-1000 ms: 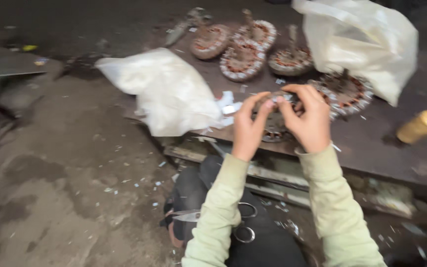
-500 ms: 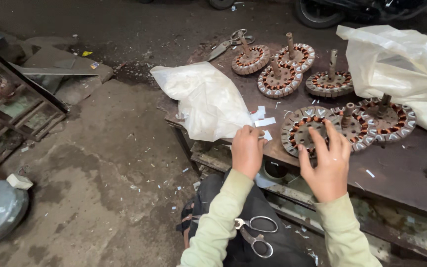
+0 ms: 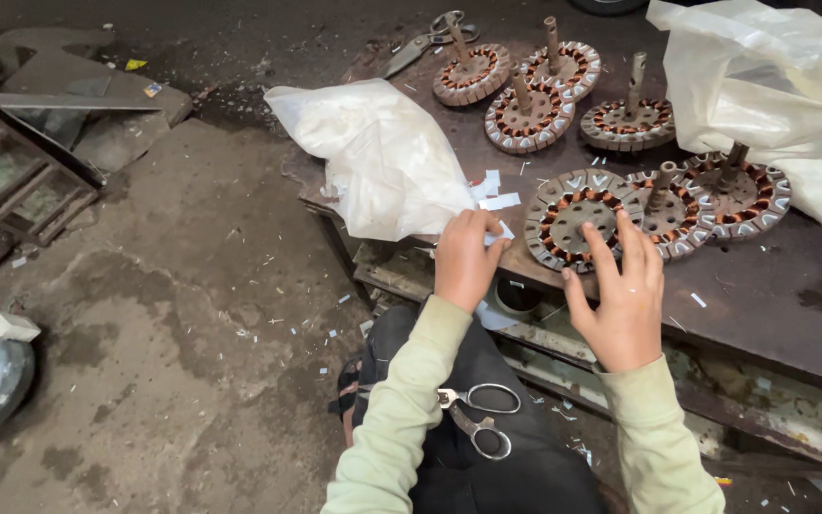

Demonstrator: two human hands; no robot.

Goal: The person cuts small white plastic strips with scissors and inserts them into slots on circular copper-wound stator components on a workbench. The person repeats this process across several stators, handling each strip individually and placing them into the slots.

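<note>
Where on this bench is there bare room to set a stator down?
Free: the bench right of the right hand, below the stators. Crowded: the back, between the two bags, and near the left hand.

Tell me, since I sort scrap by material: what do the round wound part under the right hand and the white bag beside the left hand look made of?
The stator under the right hand looks like dull grey steel with reddish-orange windings, probably enamelled copper wire. The white bag by the left hand looks like thin, crinkled, slightly translucent plastic film.
</note>
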